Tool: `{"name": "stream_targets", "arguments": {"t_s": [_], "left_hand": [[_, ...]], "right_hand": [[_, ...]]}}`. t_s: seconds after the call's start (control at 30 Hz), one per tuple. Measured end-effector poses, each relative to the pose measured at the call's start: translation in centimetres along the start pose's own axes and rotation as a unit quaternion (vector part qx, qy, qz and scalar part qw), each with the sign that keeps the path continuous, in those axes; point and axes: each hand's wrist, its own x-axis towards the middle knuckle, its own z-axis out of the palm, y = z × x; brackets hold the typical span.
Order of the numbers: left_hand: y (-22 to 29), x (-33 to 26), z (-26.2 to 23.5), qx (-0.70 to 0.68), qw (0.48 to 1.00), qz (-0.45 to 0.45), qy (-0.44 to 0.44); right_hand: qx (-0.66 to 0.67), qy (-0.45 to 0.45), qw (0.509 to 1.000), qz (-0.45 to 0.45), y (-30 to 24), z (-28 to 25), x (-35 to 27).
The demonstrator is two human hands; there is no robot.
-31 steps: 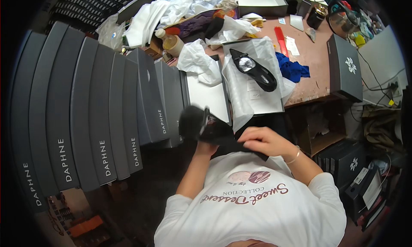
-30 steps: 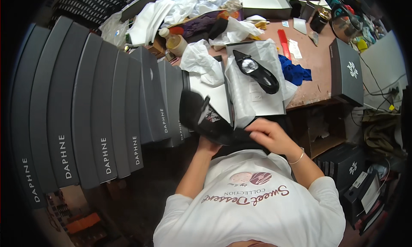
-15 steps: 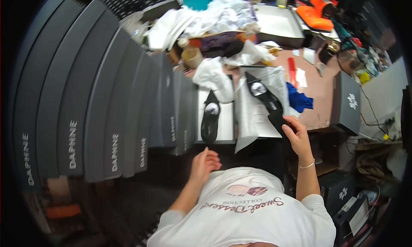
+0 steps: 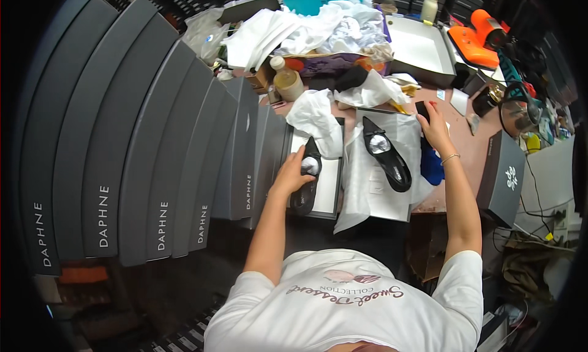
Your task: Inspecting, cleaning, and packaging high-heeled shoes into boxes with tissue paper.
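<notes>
My left hand (image 4: 289, 176) is closed around the side of a black pointed shoe (image 4: 304, 199), its thumb and fingers gripping near the opening. White paper fills that shoe's toe, and under it is an open box with a white inside (image 4: 329, 183). A matching black shoe (image 4: 392, 159), with a small bow and paper in the toe, lies on white tissue (image 4: 352, 196) over a second box. Beyond and to its right, my right hand (image 4: 436, 131) has its fingers about a small black block (image 4: 422, 110), partly hidden by the hand.
Tall stacks of dark grey shoeboxes (image 4: 131, 150) line the left. Crumpled white paper (image 4: 343, 27), a capped bottle (image 4: 286, 79) and an open tray (image 4: 422, 46) stand at the back. An orange tool (image 4: 474, 43) is back right; a grey box lid (image 4: 505, 177) stands right.
My right hand has moved away from the right shoe's heel, farther back and right with the black block. My left hand has come forward and taken hold of the left shoe.
</notes>
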Motion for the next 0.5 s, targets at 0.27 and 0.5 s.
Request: {"name": "stream_targets", "arguments": {"t_s": [0.27,0.5], "left_hand": [[-1.1,1.4,1.4,-0.016,0.999,0.022,0.045],[-1.5,3.5,3.6,0.056,0.985,0.000,0.161]], "right_hand": [[0.114,-0.180,0.966,-0.145,-14.1,-2.9,-2.0],[-0.073,-0.241,0.952,-0.174,-13.0,-3.4,-10.0]]}}
